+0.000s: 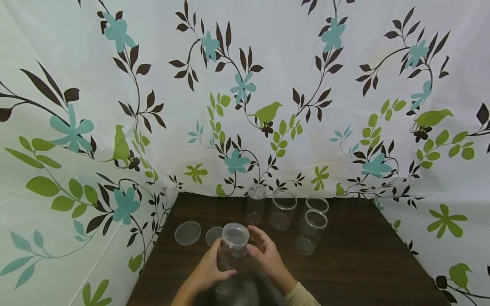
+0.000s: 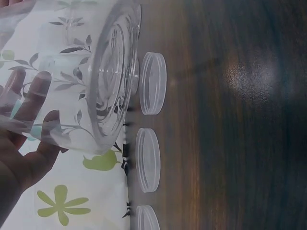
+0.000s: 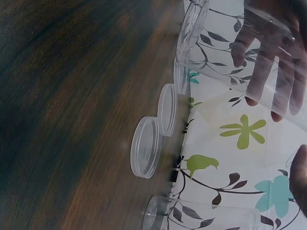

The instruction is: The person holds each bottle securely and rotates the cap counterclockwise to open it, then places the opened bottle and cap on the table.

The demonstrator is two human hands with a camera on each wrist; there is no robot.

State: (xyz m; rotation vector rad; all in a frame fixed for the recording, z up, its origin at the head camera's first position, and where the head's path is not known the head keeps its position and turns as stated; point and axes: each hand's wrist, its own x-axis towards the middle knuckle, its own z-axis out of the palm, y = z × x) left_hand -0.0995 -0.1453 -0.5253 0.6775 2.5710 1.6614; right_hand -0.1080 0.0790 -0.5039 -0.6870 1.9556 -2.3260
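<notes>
A large clear jar (image 2: 67, 115) is tilted in my left hand (image 1: 206, 265), whose fingers wrap its side and show through the plastic in both wrist views. On its upper end sits a translucent lid (image 1: 235, 234). To the right is my right hand (image 1: 269, 257), fingers and thumb apart and loosely bent close to the lid's edge. Whether they touch it is hard to tell. Only part of that hand, a dark digit, shows at the edge of the right wrist view. Loose lids (image 1: 187, 233) lie flat left of the jar.
Behind my hands on the dark wooden table (image 1: 356, 255) stand clear jars: a narrow one (image 1: 255, 206), a wider one (image 1: 283, 212), and two (image 1: 311, 233) to the right, one behind the other. A patterned curtain (image 1: 287, 148) hangs at the back and sides.
</notes>
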